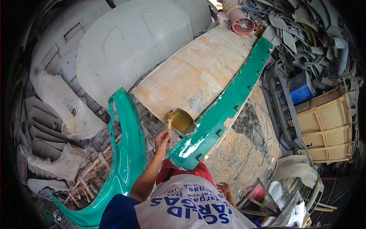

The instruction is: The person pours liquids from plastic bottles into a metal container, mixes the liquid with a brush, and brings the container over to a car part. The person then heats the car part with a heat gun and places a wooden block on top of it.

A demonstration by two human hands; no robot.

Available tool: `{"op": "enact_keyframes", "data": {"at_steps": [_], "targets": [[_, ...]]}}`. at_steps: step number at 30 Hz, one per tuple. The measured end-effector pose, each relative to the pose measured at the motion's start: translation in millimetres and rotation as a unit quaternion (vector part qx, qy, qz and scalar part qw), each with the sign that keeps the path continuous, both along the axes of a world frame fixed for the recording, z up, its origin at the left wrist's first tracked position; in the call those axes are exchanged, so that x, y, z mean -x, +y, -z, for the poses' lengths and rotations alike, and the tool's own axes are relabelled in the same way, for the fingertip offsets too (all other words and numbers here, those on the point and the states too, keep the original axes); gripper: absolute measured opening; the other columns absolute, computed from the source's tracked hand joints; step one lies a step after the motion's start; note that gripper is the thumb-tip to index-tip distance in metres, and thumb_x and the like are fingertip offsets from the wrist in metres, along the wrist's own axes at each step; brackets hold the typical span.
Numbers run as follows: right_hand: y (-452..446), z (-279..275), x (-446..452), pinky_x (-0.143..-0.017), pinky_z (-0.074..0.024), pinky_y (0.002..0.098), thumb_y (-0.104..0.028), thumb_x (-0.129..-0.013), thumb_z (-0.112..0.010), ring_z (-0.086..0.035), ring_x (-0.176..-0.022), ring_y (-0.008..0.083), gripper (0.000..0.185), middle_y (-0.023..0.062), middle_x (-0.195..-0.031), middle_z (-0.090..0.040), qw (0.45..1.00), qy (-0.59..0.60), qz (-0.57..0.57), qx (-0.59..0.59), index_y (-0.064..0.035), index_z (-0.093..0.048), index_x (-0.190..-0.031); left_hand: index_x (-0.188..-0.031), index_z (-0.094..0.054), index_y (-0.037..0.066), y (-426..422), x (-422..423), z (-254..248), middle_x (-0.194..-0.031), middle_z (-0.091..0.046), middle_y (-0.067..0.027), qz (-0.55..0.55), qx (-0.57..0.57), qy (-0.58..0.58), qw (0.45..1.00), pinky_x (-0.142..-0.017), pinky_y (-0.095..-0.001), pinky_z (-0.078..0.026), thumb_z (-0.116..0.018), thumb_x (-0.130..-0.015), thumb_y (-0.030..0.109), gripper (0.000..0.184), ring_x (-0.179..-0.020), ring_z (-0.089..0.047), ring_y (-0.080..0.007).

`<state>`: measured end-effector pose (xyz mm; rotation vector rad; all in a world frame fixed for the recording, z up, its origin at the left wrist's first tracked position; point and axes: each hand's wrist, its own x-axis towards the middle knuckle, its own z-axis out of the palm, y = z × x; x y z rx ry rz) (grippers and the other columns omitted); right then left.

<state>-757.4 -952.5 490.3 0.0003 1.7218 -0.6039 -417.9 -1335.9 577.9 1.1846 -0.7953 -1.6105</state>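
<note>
My left hand (163, 138) is closed round the wooden handle of a paint brush (170, 119), whose bristles point up beside a container of yellowish liquid (182, 121). Just right of that hand runs a long, glossy green panel (225, 110), reaching toward the upper right. A curved green panel (127, 141) lies to the left of my forearm. My right hand (223, 188) is low beside my shirt, below the long panel's near end; its fingers look loosely curled, and whether they hold anything cannot be made out.
A stained board (202, 72) lies ahead, behind the container. Large grey panels (133, 45) lean at the upper left. A round red fan (243, 26), a dark grille (280, 107) and a blue container (301, 88) are at the right. Broken wood pieces (89, 183) lie lower left.
</note>
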Motion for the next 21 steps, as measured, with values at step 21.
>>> {"op": "enact_keyframes", "data": {"at_steps": [21], "targets": [[-1.7, -3.0, 18.9, -0.071, -0.054, 0.0398, -0.032, -0.073, -0.08, -0.065, -0.082, 0.0261, 0.067, 0.012, -0.101, -0.065, 1.0, -0.018, -0.025, 0.003, -0.0008, -0.049, -0.124, -0.122, -0.049, 0.004, 23.6, -24.9, -15.1, -0.092, -0.068, -0.0159, -0.051, 0.013, -0.023, 0.998, -0.044, -0.0229, -0.045, -0.053, -0.094, 0.024, 0.035, -0.047, -0.054, -0.0109]]}}
